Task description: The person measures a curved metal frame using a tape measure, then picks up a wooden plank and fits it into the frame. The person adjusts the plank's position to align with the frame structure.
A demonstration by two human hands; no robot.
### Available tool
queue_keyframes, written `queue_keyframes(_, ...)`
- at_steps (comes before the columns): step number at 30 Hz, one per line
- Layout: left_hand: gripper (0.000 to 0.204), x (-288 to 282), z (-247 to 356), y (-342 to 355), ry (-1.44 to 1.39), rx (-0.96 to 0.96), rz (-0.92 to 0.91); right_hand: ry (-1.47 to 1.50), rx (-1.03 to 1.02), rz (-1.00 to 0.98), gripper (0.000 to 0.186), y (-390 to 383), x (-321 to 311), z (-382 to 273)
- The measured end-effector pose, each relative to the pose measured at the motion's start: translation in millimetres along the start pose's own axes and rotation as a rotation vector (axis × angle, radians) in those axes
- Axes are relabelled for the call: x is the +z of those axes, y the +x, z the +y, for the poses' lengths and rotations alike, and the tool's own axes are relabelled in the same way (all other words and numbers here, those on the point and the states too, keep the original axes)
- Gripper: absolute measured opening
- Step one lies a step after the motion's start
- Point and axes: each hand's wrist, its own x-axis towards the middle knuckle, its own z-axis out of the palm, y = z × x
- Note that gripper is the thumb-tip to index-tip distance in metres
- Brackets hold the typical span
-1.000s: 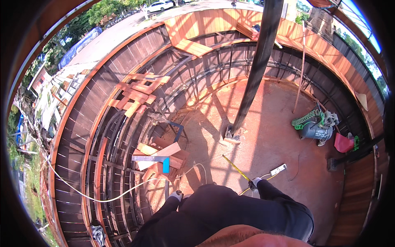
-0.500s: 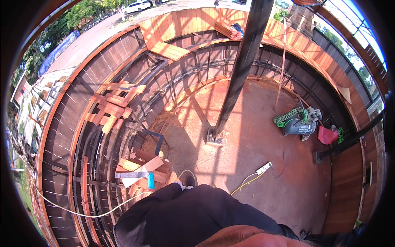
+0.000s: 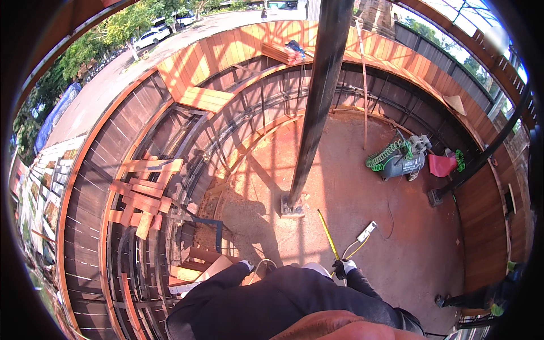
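Right hand: the right hand, in a white and dark glove, is closed around the near end of a long thin yellow tape measure.
Tape measure: the blade goes forward from the right hand, a little to the left. Its far end is over the flat reddish floor; I cannot tell if it touches.
Left hand: the left hand, in a white glove, is low and partly hidden by the dark sleeve; I cannot tell if it is wide or narrow.
Beside left hand: a pile of flat reddish-brown wooden boards lies near on its left, and a thin pale cable loop is just to its right.
Power strip: the white oblong power strip lies ahead and right of the right hand, its cables coming near this hand.
Post: the tall black steel post rises ahead, its foot lying between the 2 hands' directions.
Room for moving: right of the right hand, the floor spreads to the curved brown wooden wall.
Farther right: a grey tank compressor stands well ahead; a person in dark trousers is at the picture's edge.
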Motion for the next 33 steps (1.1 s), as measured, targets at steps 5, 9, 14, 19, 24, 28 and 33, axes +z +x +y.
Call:
queue_keyframes(5,0.031,28.3,-27.4,14.7,-0.292,0.025,0.002,-0.290,0.024,-0.081,0.028,-37.5,-17.2,-37.4)
queue_keyframes(9,0.030,-7.9,43.9,42.7,0.062,0.104,-0.213,0.055,0.172,-0.188,0.025,19.3,28.7,145.3)
queue_keyframes(14,0.030,-19.4,62.3,83.5,0.533,0.262,-0.286,-0.300,-0.120,-0.261,0.014,-20.3,49.8,174.7)
queue_keyframes(19,0.050,-86.1,157.4,175.1,0.361,-0.175,-0.139,0.142,0.254,-0.233,0.015,-24.9,-34.6,159.7)
queue_keyframes(24,0.030,-157.0,315.0,283.6,-0.060,0.012,-0.293,1.093,0.332,0.040,0.029,-18.4,-130.5,189.1)
queue_keyframes(28,0.028,-185.2,455.7,370.3,-0.506,0.094,-0.391,1.610,0.047,0.257,0.027,-32.5,-206.1,185.1)
queue_keyframes(33,0.020,-178.4,643.5,426.6,-0.393,0.191,-0.407,1.933,-0.046,0.332,0.032,-41.9,-258.5,169.6)
